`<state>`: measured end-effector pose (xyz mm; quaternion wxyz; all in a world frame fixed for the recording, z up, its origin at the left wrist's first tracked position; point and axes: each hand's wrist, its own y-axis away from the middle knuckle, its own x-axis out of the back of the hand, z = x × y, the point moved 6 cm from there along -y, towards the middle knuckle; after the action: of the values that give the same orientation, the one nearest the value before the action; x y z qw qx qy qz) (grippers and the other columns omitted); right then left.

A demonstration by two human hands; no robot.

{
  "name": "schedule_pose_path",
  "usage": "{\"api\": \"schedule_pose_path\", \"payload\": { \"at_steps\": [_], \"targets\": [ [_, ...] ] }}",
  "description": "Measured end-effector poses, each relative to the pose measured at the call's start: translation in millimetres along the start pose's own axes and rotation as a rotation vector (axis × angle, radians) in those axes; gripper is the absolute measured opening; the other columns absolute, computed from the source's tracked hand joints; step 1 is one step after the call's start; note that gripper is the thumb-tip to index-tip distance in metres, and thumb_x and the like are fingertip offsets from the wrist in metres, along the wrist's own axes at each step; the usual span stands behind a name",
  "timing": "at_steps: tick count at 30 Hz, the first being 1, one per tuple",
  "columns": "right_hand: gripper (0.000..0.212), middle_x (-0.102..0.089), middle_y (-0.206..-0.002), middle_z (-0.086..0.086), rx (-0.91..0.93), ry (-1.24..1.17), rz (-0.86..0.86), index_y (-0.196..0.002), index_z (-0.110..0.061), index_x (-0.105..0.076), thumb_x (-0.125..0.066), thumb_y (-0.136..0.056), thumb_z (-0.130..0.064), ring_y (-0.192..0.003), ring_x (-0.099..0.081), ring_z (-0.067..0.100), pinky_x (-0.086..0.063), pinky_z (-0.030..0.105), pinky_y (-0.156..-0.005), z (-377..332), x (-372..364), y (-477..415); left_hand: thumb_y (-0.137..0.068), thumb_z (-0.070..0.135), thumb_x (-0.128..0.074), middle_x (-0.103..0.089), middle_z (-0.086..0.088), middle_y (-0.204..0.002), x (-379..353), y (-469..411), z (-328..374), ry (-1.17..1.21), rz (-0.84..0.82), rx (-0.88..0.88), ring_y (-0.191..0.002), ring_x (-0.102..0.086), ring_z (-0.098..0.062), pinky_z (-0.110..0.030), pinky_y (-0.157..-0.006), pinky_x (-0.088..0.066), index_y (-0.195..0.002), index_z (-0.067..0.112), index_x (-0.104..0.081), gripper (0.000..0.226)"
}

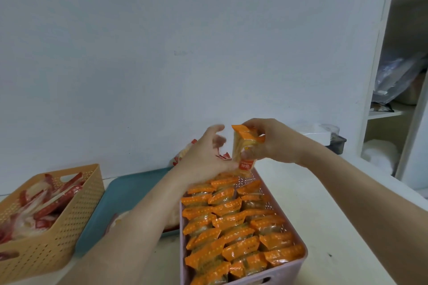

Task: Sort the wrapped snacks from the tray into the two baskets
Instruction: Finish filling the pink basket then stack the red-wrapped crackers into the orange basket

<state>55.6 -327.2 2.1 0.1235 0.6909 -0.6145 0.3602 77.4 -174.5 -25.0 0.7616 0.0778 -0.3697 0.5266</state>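
**Grip.** The right hand (273, 143) pinches an orange-wrapped snack (245, 146) by its upper end, between thumb and curled fingers. The packet stands upright at centre frame, just above the far end of the pink basket (289, 271). The left hand (203, 159) is beside the packet, its fingers loosely spread and blurred, and holds nothing that shows. Whether its thumb touches the packet's lower end cannot be told.

**Reason for hold.** The orange packets (240, 227) in the pink basket stand on edge in tight rows. Holding this one upright appears meant to slot it in the same way. The only room left appears to be at the far end, under the hands. The left hand is probably there to steady or part the row.

**Surroundings.** A tan basket (76, 203) at lower left holds red-and-white packets (46, 203). A teal tray (129, 192) lies between the two baskets. A few red-and-white snacks (183, 155) remain at its far end, partly hidden by the left hand. A white shelf unit (391, 41) with a plastic bag (398, 78) stands at the right edge.

**Obstructions.** The left forearm crosses the tray and hides part of its contents. The packed rows leave little clearance for insertion.
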Motion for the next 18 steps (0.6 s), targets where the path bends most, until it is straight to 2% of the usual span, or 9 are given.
{"api": "schedule_pose_path", "payload": {
  "at_steps": [2, 4, 8, 14, 18],
  "targets": [
    [0.056, -0.059, -0.108, -0.003, -0.035, 0.04, 0.024, -0.124, -0.021, -0.052, -0.081, -0.076, -0.02, -0.095, -0.061, 0.016, -0.053, 0.02, -0.069, 9.9, 0.9, -0.4, -0.078, 0.044, -0.075, -0.051, 0.007, -0.139, -8.0, 4.5, -12.5, -0.215, -0.183, 0.03, -0.124, -0.05, -0.012, -0.032, -0.1, -0.047, -0.143, 0.029, -0.036, 0.077],
    [0.06, -0.054, -0.112, -0.006, -0.049, 0.133, 0.0, -0.128, -0.023, -0.049, -0.081, -0.076, -0.022, -0.099, -0.056, 0.015, -0.047, 0.019, -0.068, 14.0, -3.9, -0.4, -0.082, 0.052, -0.066, -0.052, 0.009, -0.138, -17.7, 10.5, -22.1, -0.388, -0.286, 0.035, -0.124, -0.051, -0.012, -0.031, -0.101, -0.045, -0.142, 0.031, -0.04, 0.069],
    [0.067, -0.047, -0.113, -0.009, -0.016, 0.263, -0.062, -0.131, -0.025, -0.045, -0.081, -0.075, -0.025, -0.103, -0.049, 0.013, -0.044, 0.024, -0.078, 9.4, -15.0, -3.2, -0.089, 0.053, -0.058, -0.05, 0.008, -0.142, -18.3, 10.3, -30.0, -0.463, -0.257, 0.045, -0.126, -0.049, -0.014, -0.028, -0.1, -0.043, -0.141, 0.032, -0.041, 0.059],
    [0.066, -0.049, -0.111, -0.008, 0.009, 0.346, -0.087, -0.129, -0.023, -0.045, -0.081, -0.075, -0.027, -0.103, -0.052, 0.016, -0.046, 0.026, -0.079, 8.0, -24.4, -10.4, -0.093, 0.049, -0.053, -0.049, 0.008, -0.144, -12.3, 6.4, -41.9, -0.453, -0.244, 0.039, -0.129, -0.048, -0.013, -0.03, -0.104, -0.043, -0.143, 0.032, -0.039, 0.054],
    [0.068, -0.053, -0.122, -0.002, -0.098, 0.328, -0.175, -0.132, -0.023, -0.045, -0.08, -0.075, -0.033, -0.11, -0.053, 0.02, -0.052, 0.035, -0.091, 27.4, -44.2, -12.0, -0.094, 0.047, -0.052, -0.048, 0.009, -0.145, -13.8, 6.8, -48.3, -0.458, -0.284, 0.054, -0.13, -0.047, -0.015, -0.039, -0.108, -0.041, -0.144, 0.035, -0.039, 0.053]
  ]
}}
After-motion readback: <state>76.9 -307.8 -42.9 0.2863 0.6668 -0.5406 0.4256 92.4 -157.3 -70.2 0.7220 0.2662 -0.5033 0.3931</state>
